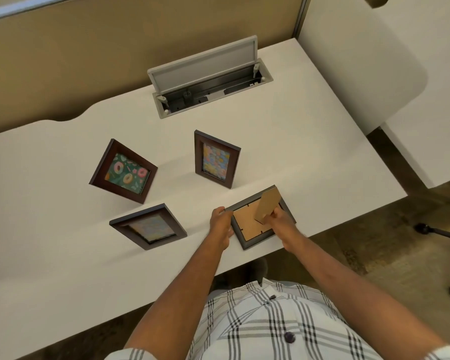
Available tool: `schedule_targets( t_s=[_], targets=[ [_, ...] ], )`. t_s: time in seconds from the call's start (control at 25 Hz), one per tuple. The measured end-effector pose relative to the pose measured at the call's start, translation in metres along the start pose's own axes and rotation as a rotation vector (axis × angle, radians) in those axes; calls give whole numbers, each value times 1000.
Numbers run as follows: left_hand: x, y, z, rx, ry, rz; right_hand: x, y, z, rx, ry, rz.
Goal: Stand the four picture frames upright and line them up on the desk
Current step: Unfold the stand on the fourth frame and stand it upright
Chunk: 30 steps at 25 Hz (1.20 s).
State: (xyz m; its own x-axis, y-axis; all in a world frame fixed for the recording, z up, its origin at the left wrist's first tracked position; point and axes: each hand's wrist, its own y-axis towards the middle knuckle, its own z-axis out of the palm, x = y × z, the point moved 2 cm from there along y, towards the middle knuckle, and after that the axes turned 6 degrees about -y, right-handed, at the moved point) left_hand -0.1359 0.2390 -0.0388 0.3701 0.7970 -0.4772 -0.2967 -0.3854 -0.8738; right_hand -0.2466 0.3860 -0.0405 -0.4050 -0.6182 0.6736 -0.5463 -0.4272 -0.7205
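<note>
While no readable writing shows on anything, the four frames share dark brown wooden mouldings and rectangular shape. On the smooth white surface (296,141), the face-down frame (247,239) lies near the front edge, its tan fibreboard back up. The left hand (221,223) curls its fingers (218,210) around that frame's left edge; the right hand (281,216) pinches the brown cardboard easel leg (268,206), lifted off the back. Further back, the doughnut-print frame (124,171) and the pastel-print frame (217,159) stand upright; the third frame (148,226) stands beside the left hand. A grey hinged cable hatch (205,63) stands open behind.
</note>
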Motion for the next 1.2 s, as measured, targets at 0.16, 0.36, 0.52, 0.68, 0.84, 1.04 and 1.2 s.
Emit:
schedule_targets(
  t_s=[0.16,0.36,0.52,0.68,0.84,1.04,1.2],
  targets=[
    [-4,-1,-6,3,-3,4,-1,1,-1,-21,-52,-23],
    [-15,-9,-11,42,-34,69,8,3,-14,-29,-32,-13],
    [-28,-22,-1,359,-187,161,17,6,-20,-41,180,10],
    [-44,-35,20,477,95,331,13,4,-18,26,448,117],
    [-56,-41,42,403,443,540,6,3,-21,73,562,217],
    [-57,-36,64,474,641,609,14,2,-29,120,600,245],
    [-52,-32,71,454,693,629,8,2,-29,112,684,278]
  ],
)
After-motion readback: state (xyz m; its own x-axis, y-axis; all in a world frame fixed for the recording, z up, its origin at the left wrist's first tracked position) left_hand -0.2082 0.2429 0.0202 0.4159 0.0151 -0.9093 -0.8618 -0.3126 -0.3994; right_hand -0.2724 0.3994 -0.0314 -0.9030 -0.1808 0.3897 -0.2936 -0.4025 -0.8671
